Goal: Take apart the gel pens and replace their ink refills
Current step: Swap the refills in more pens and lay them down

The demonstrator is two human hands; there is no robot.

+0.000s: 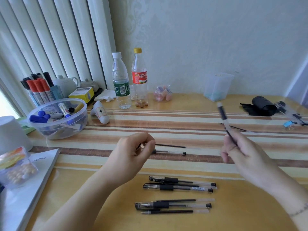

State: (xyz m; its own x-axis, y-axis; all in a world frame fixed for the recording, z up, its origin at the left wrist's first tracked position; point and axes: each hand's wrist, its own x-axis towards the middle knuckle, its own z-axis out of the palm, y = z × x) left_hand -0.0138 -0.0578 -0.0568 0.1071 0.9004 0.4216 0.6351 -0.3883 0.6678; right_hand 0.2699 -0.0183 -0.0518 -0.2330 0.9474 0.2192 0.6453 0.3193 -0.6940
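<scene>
My right hand [241, 152] grips a gel pen [223, 116] by its lower end; the pen points up and away and is blurred. My left hand [133, 152] hovers over the striped mat with curled fingers and pinches a small black pen part [139, 145]. Just right of that hand lie a loose refill [170, 145] and a clear pen barrel [168, 152]. Another thin refill [235, 127] lies beyond my right hand. Near the table's front edge are three capped gel pens [178, 187] and two loose refills [175, 211].
A clear bowl of markers [58, 119] and a marker holder [38, 90] stand at the left, two bottles [121, 84] at the back. A clear box [216, 87], a black roll [263, 105] and more pens [290, 112] sit at the right. A booklet [33, 180] lies front left.
</scene>
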